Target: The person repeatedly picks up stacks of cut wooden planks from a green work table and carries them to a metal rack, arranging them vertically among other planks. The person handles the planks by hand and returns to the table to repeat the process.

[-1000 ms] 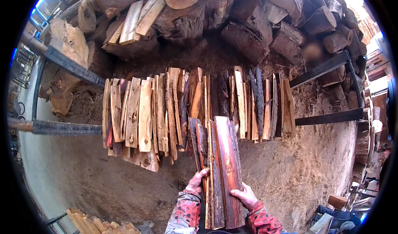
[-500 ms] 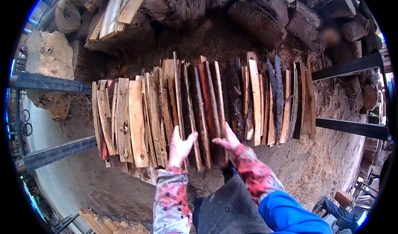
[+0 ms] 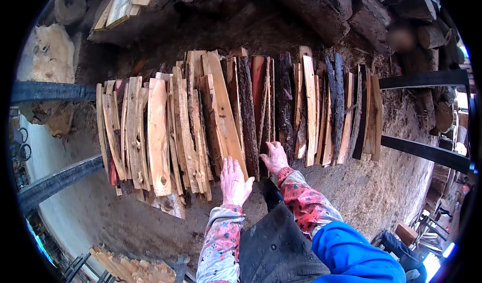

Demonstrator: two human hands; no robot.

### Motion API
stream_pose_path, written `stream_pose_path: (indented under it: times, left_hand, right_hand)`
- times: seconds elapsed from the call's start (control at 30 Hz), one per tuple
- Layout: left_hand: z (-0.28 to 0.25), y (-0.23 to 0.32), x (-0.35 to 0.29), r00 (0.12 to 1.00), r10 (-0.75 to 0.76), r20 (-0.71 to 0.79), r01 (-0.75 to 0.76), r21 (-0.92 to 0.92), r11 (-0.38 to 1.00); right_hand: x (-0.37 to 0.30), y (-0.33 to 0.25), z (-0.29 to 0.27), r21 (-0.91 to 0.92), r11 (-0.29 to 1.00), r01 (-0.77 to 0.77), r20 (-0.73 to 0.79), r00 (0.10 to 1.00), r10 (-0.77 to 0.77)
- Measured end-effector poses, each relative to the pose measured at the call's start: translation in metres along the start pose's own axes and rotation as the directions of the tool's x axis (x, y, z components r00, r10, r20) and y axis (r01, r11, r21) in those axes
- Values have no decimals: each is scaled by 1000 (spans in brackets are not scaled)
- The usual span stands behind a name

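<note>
A long row of rough sawn wooden slats (image 3: 159, 137), some with bark, lies side by side across two dark bars. Fingers outstretched, my left hand (image 3: 235, 181) rests flat on the near end of a wide pale board (image 3: 228, 117), which slants over its neighbours. To its right, my right hand (image 3: 275, 158) touches the near ends of thin slats (image 3: 269, 97) with bent fingers, its thumb apart from them. Between the hands stand a dark bark-edged slat (image 3: 247, 112) and a reddish slat (image 3: 258, 82).
Dark metal bars (image 3: 55, 92) stick out past both ends of the row. Logs (image 3: 314, 12) are piled at the back, with a few loose boards (image 3: 122, 4) on top at the left. More cut wood (image 3: 133, 268) lies at the lower left, above a sawdust-strewn floor (image 3: 366, 192).
The slats between my hands have shifted closer together, and a wide pale board now shows its face. My left hand moved right and flattened onto it; my right hand's fingers bent.
</note>
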State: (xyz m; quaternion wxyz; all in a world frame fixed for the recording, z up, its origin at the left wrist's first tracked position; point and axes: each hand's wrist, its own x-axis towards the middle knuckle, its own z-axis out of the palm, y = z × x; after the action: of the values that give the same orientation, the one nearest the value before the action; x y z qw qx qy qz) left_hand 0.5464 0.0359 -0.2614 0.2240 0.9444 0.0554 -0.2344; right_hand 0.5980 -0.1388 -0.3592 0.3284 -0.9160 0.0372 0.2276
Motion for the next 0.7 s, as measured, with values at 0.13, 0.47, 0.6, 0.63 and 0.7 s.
stream_pose_path:
  times: [0.13,0.47,0.6,0.63,0.7]
  left_hand:
    - [-1,0,-5,998,2,61,-6,63,998]
    - [42,52,-6,973,232,14,-232,30,972]
    - [62,40,-2,963,268,26,-269,143,952]
    - [67,35,-2,960,278,37,-280,195,940]
    - [76,31,-1,954,294,52,-295,325,898]
  right_hand:
    - [34,-4,-9,-36,999,-18,-106,994,15]
    - [94,-13,-26,-174,982,-69,-57,997,60]
    - [99,-25,-34,-141,988,-66,-115,992,49]
    - [102,-32,-37,-162,981,-108,-113,990,90]
    - [112,-33,-39,-181,972,-150,-76,987,138]
